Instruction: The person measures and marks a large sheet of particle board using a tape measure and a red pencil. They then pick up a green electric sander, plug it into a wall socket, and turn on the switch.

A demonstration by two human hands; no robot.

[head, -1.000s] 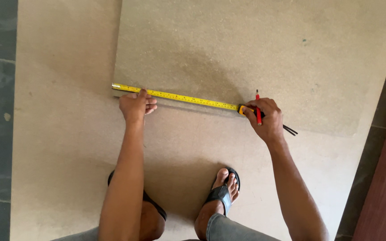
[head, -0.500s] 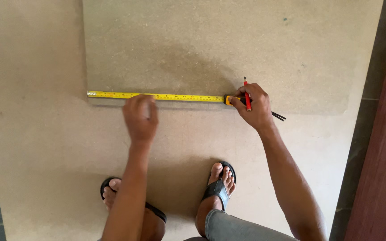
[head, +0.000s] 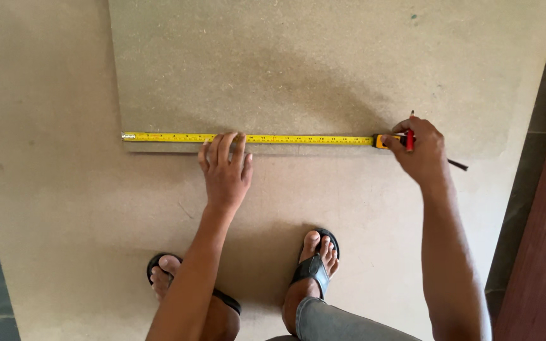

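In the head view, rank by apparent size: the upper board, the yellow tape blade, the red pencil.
1. Upper board, by far the largest.
2. Yellow tape blade, long but thin.
3. Red pencil, smallest, though the right hand hides part of it.

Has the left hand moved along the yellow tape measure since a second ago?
Yes. The left hand has slid right along the tape measure, away from its hooked end at the smaller board's left edge, toward the right hand.
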